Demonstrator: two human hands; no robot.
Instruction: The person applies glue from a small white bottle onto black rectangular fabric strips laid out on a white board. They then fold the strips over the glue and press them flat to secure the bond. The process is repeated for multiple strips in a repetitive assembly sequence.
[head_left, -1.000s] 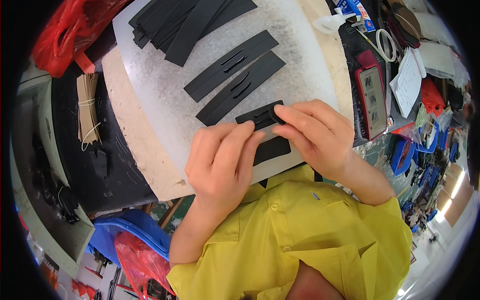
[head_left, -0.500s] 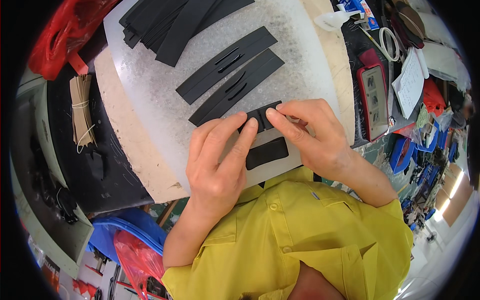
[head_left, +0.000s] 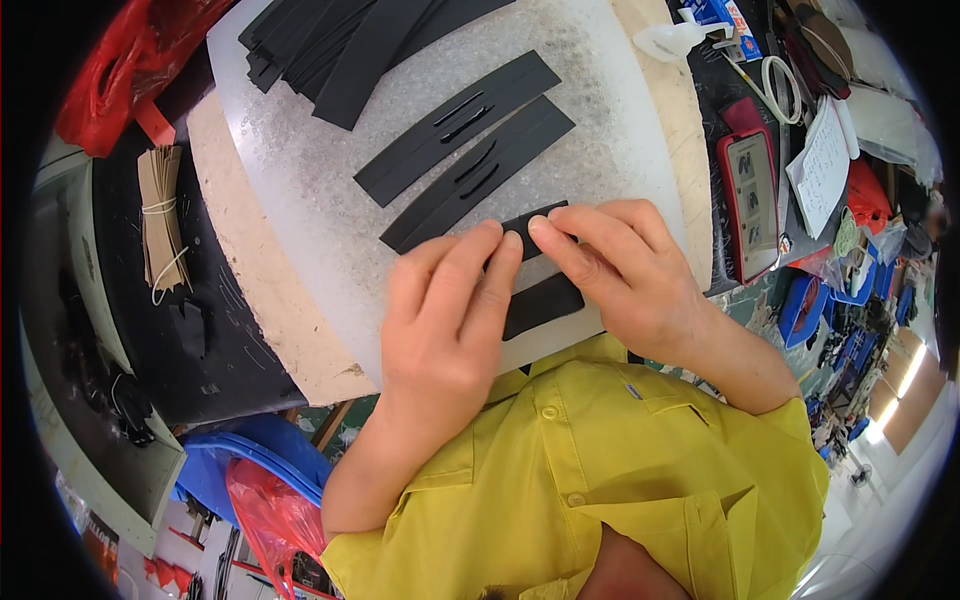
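My left hand point(head_left: 445, 320) and my right hand point(head_left: 625, 275) meet fingertip to fingertip over a short black strip point(head_left: 532, 245), each pinching it. Fingers cover much of this strip. Closer to my body lies a plain black piece point(head_left: 543, 304); whether it joins the pinched strip cannot be told. Beyond my hands, two black strips rest side by side, a nearer strip point(head_left: 530, 135) and a farther strip point(head_left: 520, 84). Both carry a lengthwise line and two narrow slits near the middle. All lie on a whitish translucent board point(head_left: 310, 225).
A heap of black strips point(head_left: 360, 60) occupies the board's far side. Tied brown strips point(head_left: 160, 215) lie left, near a red plastic bag point(head_left: 120, 75). At right are a red-edged phone point(head_left: 748, 205), a notepad point(head_left: 820, 175), a coiled white cord point(head_left: 780, 88) and a white bottle point(head_left: 665, 42).
My fingertips have drawn closer together over the strip, with the left hand shifting slightly right. The slit and crease seen between them before are now covered or turned away.
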